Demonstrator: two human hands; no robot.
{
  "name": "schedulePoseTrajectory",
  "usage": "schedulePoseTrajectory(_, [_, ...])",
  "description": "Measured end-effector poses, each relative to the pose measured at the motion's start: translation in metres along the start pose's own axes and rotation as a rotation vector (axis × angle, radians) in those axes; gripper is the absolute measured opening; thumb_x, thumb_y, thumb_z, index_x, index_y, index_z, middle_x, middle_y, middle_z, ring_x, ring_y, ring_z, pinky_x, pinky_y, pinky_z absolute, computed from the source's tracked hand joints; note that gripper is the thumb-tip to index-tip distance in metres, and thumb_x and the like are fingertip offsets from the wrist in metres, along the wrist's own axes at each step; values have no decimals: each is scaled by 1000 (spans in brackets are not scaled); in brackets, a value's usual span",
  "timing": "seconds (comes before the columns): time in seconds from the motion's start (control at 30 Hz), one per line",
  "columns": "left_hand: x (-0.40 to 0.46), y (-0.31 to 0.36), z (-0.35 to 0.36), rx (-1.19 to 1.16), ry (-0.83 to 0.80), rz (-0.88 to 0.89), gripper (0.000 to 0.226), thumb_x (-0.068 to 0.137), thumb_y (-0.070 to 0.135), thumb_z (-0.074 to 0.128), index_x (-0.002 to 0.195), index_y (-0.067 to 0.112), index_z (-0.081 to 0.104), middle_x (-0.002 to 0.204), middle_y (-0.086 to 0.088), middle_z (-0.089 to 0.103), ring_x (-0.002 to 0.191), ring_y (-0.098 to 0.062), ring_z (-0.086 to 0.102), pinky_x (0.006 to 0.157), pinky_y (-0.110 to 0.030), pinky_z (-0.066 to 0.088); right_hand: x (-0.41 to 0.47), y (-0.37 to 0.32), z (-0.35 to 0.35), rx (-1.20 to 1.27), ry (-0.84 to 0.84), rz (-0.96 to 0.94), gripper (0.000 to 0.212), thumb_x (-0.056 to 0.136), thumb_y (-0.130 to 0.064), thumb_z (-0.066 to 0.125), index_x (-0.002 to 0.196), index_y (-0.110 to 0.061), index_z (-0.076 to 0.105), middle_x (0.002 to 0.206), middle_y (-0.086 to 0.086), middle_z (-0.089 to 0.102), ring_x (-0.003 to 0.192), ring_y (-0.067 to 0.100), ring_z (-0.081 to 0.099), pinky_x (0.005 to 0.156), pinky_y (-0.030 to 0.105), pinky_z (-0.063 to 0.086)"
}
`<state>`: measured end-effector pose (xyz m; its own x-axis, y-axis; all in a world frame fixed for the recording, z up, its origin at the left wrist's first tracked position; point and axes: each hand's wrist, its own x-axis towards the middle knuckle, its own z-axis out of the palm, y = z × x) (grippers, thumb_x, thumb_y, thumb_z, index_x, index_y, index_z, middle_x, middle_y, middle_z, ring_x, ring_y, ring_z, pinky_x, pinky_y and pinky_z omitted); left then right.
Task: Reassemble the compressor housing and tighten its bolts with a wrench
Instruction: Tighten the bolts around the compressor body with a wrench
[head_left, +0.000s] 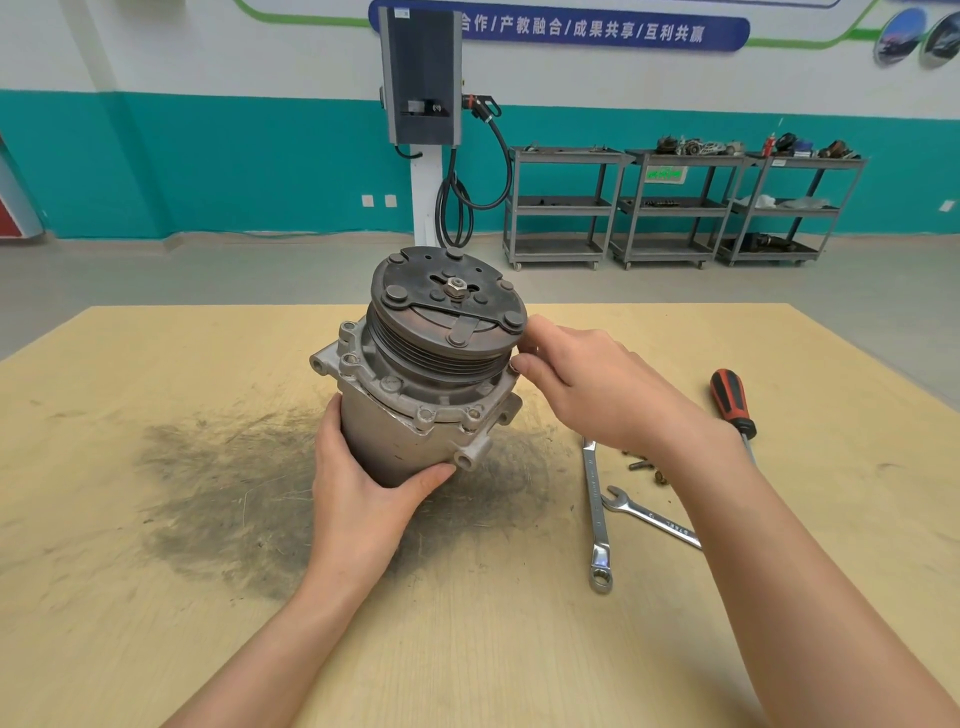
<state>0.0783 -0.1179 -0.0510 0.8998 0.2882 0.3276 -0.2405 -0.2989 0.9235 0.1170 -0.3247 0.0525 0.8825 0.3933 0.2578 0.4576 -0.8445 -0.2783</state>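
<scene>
Left hand (358, 483) fingers clamped round compressor housing (400, 431); right hand (587, 384) fingers pinch at flange rim beside pulley (441, 332). Wrenches (597, 514) lie below right fingers on surface (156, 571).

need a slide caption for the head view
Left hand grips the compressor; right hand fingers its flange, wrenches idle alongside.

A single head-worn view is given, aimed forward and down from above the desk (156, 519), close over the hands (363, 499), with the far wall (208, 156) seen beyond
</scene>
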Motion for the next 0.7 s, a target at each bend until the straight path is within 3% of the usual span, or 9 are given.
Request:
schedulePoseTrajectory(0.2, [1,0,1,1,2,0,115,55,23,94,150,21,29,147,6,43,135,-11,41,115,-41,34,0,-2,2,3,-17,-9,25,103,-37,28,119,-25,43,111,0,62,98,30,57,80,46,49])
schedulePoseTrajectory(0.43, [0,-1,-1,14,5,4,115,56,24,94,151,22,28,148,7,42,136,-10,40,116,-40,33,1,-5,2,-37,30,22,35,102,-44,27,112,-22,52,99,-1,61,91,26,57,77,43,50])
schedulePoseTrajectory(0.7, [0,-1,0,17,5,8,115,56,25,94,150,24,29,147,9,42,135,-9,40,116,-39,34,0,-4,3,-1,-22,-10,26,102,-39,26,118,-25,43,112,1,61,97,30,58,81,47,49])
